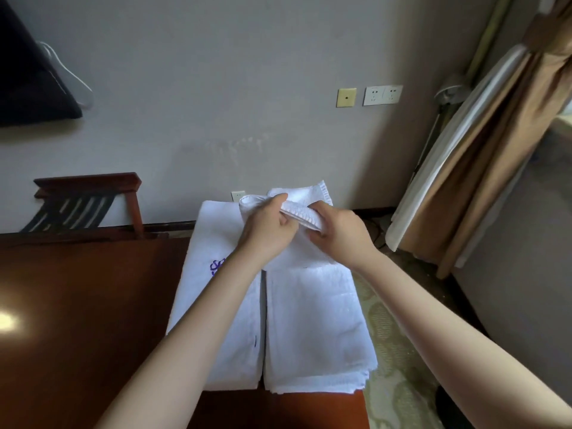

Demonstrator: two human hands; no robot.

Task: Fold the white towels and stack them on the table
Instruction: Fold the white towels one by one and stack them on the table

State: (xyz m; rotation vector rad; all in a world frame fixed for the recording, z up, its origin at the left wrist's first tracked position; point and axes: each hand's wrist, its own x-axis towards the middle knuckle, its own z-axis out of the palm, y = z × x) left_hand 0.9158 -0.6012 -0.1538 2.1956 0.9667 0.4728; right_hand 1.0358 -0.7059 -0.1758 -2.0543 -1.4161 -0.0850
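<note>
Left grip [267, 232], right grip [339, 233] clutching white towel [298, 212], perhaps resting on folded towels [312, 329]

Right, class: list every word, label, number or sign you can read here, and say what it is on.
No text reads clearly.
Blue embroidery on the left folded towel: partly covered by the left forearm, illegible.
Wall sockets: markings too blurred to read.

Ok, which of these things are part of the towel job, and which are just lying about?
Job: small white towel, gripped by left hand and right hand; embroidered folded towel; plain folded stack beside it; table.
Lying about: chair; wall sockets; curtain.
</note>
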